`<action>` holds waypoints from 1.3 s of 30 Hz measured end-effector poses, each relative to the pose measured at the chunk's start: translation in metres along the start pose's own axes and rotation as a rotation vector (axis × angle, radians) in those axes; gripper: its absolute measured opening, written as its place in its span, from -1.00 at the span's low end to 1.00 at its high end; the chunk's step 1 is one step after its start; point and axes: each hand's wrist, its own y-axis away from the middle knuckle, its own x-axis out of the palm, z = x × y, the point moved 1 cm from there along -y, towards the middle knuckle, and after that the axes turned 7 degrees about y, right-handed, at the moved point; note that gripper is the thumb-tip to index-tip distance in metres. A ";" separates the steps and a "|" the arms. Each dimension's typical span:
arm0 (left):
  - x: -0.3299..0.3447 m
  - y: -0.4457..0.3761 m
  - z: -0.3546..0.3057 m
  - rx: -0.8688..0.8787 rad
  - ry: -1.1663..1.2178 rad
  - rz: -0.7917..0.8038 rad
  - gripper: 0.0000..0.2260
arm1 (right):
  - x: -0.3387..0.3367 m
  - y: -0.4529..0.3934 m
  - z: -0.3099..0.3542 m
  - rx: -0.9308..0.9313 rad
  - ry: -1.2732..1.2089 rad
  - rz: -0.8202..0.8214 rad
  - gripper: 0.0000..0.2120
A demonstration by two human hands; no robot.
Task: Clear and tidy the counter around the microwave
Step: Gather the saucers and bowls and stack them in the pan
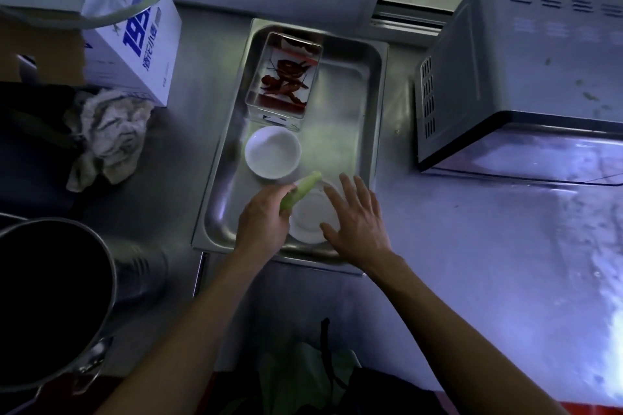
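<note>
Steel bench (472,263) is crowded: microwave (526,77) right, tray (364,84) holding chili box (283,77) and two bowls. Left hand (263,216) grips green stalk (301,190); right hand (357,222) fingers spread over near bowl (308,222).

Blue digits "19" and partly hidden Chinese characters on the white carton (135,40) to my left, nothing else legible

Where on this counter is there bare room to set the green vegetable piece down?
Free: the steel tray's right half beside the chilli container, and counter in front of the microwave. Crowded: the tray's left column, with bowl, dish and both hands; left hand holds the vegetable.
</note>
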 end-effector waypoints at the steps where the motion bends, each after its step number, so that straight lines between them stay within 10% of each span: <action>1: 0.007 -0.001 -0.002 0.007 -0.010 0.005 -0.61 | -0.003 0.005 -0.004 0.016 -0.006 0.002 -0.27; 39: 0.071 0.089 -0.108 0.303 -0.371 -0.034 -0.74 | -0.017 0.117 -0.118 -0.005 -0.088 -0.056 -0.41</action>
